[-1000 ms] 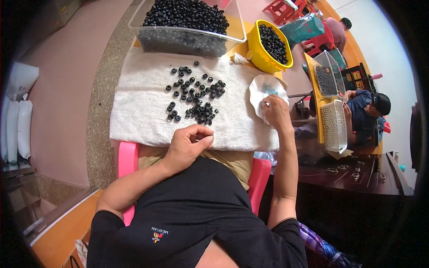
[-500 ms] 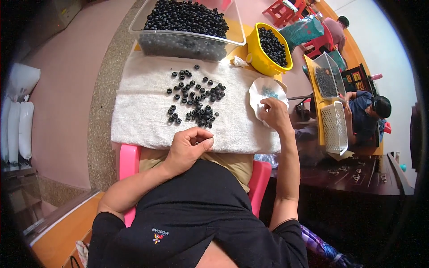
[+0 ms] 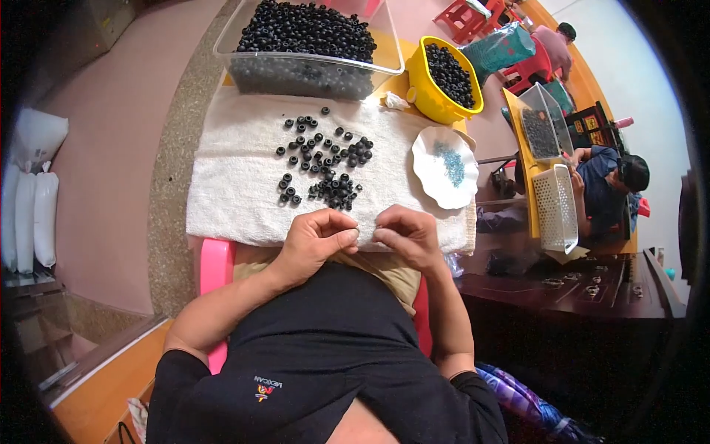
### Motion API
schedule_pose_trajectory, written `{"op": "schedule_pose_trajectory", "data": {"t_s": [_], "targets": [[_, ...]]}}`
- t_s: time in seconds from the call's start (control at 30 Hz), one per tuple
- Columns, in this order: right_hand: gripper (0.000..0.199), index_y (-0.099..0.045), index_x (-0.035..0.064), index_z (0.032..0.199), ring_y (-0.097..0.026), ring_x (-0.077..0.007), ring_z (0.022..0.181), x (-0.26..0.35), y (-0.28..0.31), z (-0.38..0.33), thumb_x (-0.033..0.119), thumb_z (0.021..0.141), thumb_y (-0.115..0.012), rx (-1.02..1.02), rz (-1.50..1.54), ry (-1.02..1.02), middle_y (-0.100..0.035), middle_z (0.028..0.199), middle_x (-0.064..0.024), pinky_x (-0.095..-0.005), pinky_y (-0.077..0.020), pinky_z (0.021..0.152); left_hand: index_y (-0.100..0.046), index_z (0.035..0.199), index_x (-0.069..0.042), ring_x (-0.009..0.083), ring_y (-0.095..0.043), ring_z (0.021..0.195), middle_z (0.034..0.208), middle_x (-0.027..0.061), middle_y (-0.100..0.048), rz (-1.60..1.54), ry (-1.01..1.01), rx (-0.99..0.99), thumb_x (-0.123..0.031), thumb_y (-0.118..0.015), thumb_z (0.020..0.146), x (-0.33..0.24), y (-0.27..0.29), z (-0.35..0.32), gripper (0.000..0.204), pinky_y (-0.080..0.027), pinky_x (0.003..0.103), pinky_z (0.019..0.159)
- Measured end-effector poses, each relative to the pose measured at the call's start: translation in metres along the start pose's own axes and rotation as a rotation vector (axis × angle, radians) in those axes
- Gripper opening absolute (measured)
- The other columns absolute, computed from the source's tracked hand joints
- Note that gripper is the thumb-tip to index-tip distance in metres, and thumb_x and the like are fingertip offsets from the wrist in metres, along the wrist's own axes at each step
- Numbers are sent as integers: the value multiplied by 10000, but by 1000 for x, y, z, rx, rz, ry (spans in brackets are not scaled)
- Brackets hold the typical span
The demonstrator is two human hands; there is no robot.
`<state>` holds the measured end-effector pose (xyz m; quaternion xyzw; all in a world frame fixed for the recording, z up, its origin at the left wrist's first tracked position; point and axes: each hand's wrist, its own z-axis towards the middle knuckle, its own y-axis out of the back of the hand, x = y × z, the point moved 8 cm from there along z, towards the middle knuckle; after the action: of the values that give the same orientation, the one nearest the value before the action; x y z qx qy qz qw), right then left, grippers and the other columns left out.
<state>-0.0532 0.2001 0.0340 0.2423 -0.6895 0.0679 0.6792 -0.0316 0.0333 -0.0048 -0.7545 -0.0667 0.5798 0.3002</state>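
My left hand (image 3: pixel 319 238) is pinched at the near edge of the white towel (image 3: pixel 244 177); what sits between its fingertips is too small to make out. Facing it a short gap away, my right hand (image 3: pixel 408 235) pinches too, its contents equally hard to see. Several small black ring-like pieces (image 3: pixel 318 157) lie loose on the towel, and a tight heap of them (image 3: pixel 336 192) sits just beyond my left hand. To the right, a white scalloped dish (image 3: pixel 433 185) holds a spread of tiny pale-blue bits (image 3: pixel 452 166).
At the back stand a clear plastic tub (image 3: pixel 310 76) and a yellow basin (image 3: pixel 418 81), both full of black pieces. On the right, a co-worker (image 3: pixel 603 189) sits by a yellow table with a white perforated basket (image 3: pixel 556 211). White sacks (image 3: pixel 33 214) line the far left.
My right hand has left the white dish and come in toward my left hand, uncovering the pale-blue bits. My left hand stays nearly in place.
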Motion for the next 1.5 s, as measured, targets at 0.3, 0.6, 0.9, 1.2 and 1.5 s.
{"op": "schedule_pose_trajectory", "data": {"t_s": [0.3, 0.6, 0.9, 1.2, 1.5], "targets": [[72, -681, -28, 936, -632, -99, 795, -2, -28, 4, 13, 881, -703, 27, 206, 85, -664, 905, -58, -244, -506, 710, -634, 1058, 1, 142, -678, 807, 940, 70, -681, -161, 98, 53, -64, -664, 930, 6, -2, 0, 146, -586, 285, 764], [89, -684, -2, 943, -632, -135, 862, 4, -29, -2, 7, 862, -717, -110, 93, 176, -673, 932, -83, -270, -500, 745, -647, 1067, -12, 124, -682, 808, 943, 61, -689, -230, 163, 72, -102, -682, 935, 9, -4, 0, 163, -585, 258, 742], [317, -649, 25, 1048, -662, -254, 767, 55, -39, -19, -71, 764, -751, -336, -406, 684, -690, 902, -127, -318, -536, 676, -633, 1038, -17, 161, -694, 814, 939, 73, -683, -328, 208, 24, -89, -667, 940, 13, -2, -1, 126, -595, 275, 755], [317, -641, 19, 1039, -683, -268, 770, 65, -50, -32, 17, 761, -793, -400, -647, 859, -696, 882, -111, -327, -557, 641, -627, 1013, -39, 128, -660, 840, 934, 47, -677, -363, 177, 3, -67, -654, 941, 8, -1, -2, 82, -563, 270, 760], [295, -645, 39, 1032, -673, -248, 735, 59, -41, -25, 29, 776, -790, -409, -490, 757, -697, 877, -109, -320, -541, 629, -631, 1026, -36, 129, -663, 864, 953, 52, -681, -338, 181, 4, -49, -655, 936, 11, 0, 0, 94, -568, 270, 784]]}}
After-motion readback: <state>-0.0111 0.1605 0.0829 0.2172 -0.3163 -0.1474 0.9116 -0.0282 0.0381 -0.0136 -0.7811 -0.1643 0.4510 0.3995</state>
